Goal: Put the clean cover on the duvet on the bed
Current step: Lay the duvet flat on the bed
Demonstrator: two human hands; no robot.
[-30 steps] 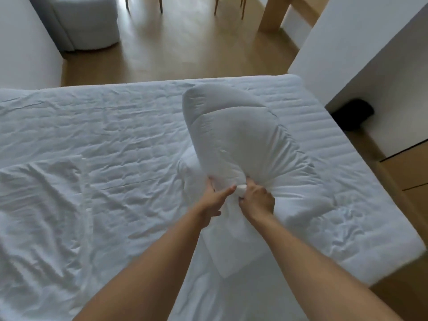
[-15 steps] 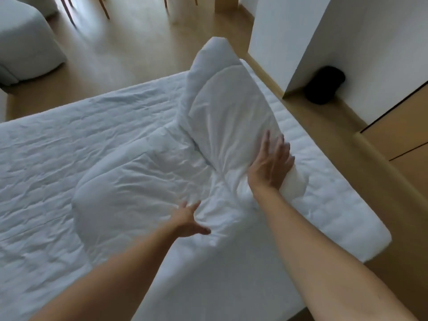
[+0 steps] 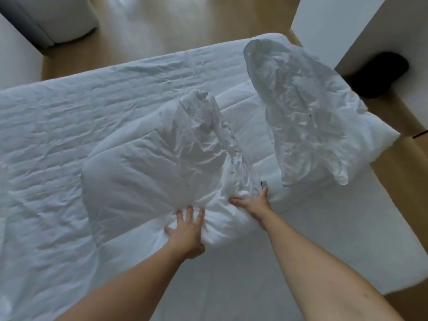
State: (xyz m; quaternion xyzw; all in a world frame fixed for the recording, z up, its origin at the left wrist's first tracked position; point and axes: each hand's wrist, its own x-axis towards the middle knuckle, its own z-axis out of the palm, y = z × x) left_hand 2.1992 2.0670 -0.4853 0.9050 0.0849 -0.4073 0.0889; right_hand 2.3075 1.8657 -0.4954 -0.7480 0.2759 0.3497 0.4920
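Left hand (image 3: 185, 230), fingers spread, presses the white bundle (image 3: 150, 163); right hand (image 3: 252, 202) grips its end. A second bundle (image 3: 305, 117) occupies the bed's (image 3: 324, 228) far right corner.

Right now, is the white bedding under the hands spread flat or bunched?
Bunched: the bedding rises in a creased heap on the bed.

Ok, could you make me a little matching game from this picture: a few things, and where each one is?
Things:
1. left hand
2. pillow
3. black object

Places:
A. on the wooden floor, off the bed
B. pressed flat on the bunched bedding
C. by the bed's right edge

Pairs: 1-B, 2-C, 3-A.
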